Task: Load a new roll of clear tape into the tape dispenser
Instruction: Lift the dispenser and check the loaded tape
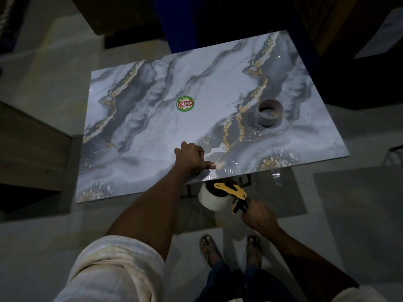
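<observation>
Roll sits in the dispenser, gripped by our right hand; left hand pins tape onto the table. Pull slow, stay taut.

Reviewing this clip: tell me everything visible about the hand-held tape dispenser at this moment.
The yellow-and-black hand-held tape dispenser sits just off the near edge of the marble-patterned tabletop, in the air above the floor. A fat whitish roll of clear tape is mounted on it, over a dark hub, with a yellow side plate lying across the roll. The right hand grips its dark handle. Glossy tape film seems to run from it onto the table edge, where the left hand presses.
</observation>
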`<state>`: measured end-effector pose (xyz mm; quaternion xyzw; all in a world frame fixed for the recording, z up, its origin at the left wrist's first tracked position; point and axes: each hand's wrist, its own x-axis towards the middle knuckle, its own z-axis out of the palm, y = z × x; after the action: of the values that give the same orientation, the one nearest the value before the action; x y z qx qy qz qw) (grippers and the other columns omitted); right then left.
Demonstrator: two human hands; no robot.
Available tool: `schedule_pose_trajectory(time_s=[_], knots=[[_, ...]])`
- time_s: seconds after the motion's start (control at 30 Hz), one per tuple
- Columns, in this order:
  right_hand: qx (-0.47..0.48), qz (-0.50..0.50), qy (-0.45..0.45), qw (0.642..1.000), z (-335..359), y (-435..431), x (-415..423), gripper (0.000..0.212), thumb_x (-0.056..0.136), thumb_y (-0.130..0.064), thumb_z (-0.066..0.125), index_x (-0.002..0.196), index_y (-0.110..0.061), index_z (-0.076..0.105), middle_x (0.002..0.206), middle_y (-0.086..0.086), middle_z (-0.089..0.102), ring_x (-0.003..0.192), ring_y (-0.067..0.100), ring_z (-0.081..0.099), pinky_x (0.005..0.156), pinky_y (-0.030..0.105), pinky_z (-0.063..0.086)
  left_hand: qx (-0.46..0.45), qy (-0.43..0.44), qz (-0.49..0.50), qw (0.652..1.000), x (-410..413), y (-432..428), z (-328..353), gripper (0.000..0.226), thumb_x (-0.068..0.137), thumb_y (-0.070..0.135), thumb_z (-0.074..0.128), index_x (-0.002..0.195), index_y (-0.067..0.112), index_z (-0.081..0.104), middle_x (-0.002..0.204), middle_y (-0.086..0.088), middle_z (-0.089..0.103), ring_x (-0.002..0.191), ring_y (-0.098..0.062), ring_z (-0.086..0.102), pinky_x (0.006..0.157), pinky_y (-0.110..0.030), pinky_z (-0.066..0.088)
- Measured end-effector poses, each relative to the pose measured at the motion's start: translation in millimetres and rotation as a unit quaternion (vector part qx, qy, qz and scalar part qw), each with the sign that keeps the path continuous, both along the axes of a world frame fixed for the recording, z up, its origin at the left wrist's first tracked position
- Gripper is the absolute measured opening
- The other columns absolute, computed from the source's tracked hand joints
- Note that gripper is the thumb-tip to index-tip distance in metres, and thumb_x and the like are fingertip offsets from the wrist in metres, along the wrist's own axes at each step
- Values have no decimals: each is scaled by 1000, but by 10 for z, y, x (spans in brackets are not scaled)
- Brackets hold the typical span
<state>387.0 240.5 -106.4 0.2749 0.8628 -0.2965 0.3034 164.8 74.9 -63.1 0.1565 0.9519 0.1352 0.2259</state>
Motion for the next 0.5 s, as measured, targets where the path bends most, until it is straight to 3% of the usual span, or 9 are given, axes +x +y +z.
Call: schedule_pose_trajectory(time_s=[0.1, 0.2, 0.33, 0.43, 0.5], knots=[[-24, 6, -29, 999, -245, 117, -109, 40, 82, -43, 55, 115, -25, 69, 116, 10, 71, 107, 32, 67, 89, 36, 54, -3, -2, 9, 1000, 29, 15, -4, 58, 57, 75, 82, 63, 22, 60, 77, 3, 59, 108, -26, 46, 81, -41, 31], [-15, -33, -29, 999, -410, 358, -196, 40, 83, -39, 63, 122, -31, 67, 125, 9, 69, 110, 30, 66, 87, 31, 51, 22, 18, 43, 999, 109, -3, -23, 59, 57, 76, 81, 65, 20, 63, 75, 5, 57, 104, -24, 45, 82, -43, 33], [55, 10, -51, 997, -299, 555, -189, 39, 75, -24, 58, 111, -13, 68, 115, 15, 71, 107, 33, 68, 84, 35, 54, 26, 21, 69, 997, 132, -35, -37, 60, 57, 77, 79, 61, 19, 66, 72, 4, 61, 102, -23, 47, 83, -43, 36], [83, 36, -30, 995, -295, 525, -100, 42, 68, -25, 53, 106, -14, 69, 109, 14, 73, 101, 33, 70, 84, 39, 59, 29, 15, 90, 995, 149, -37, -14, 60, 58, 78, 78, 64, 20, 70, 77, 0, 66, 107, -25, 48, 86, -44, 39], [107, 78, -12, 991, -51, 414, -24, 37, 76, -26, 56, 110, -18, 68, 109, 12, 72, 100, 32, 70, 80, 37, 57, 44, 17, 129, 991, 165, -23, -18, 58, 65, 74, 78, 69, 17, 73, 83, -5, 68, 110, -28, 48, 88, -44, 39]])
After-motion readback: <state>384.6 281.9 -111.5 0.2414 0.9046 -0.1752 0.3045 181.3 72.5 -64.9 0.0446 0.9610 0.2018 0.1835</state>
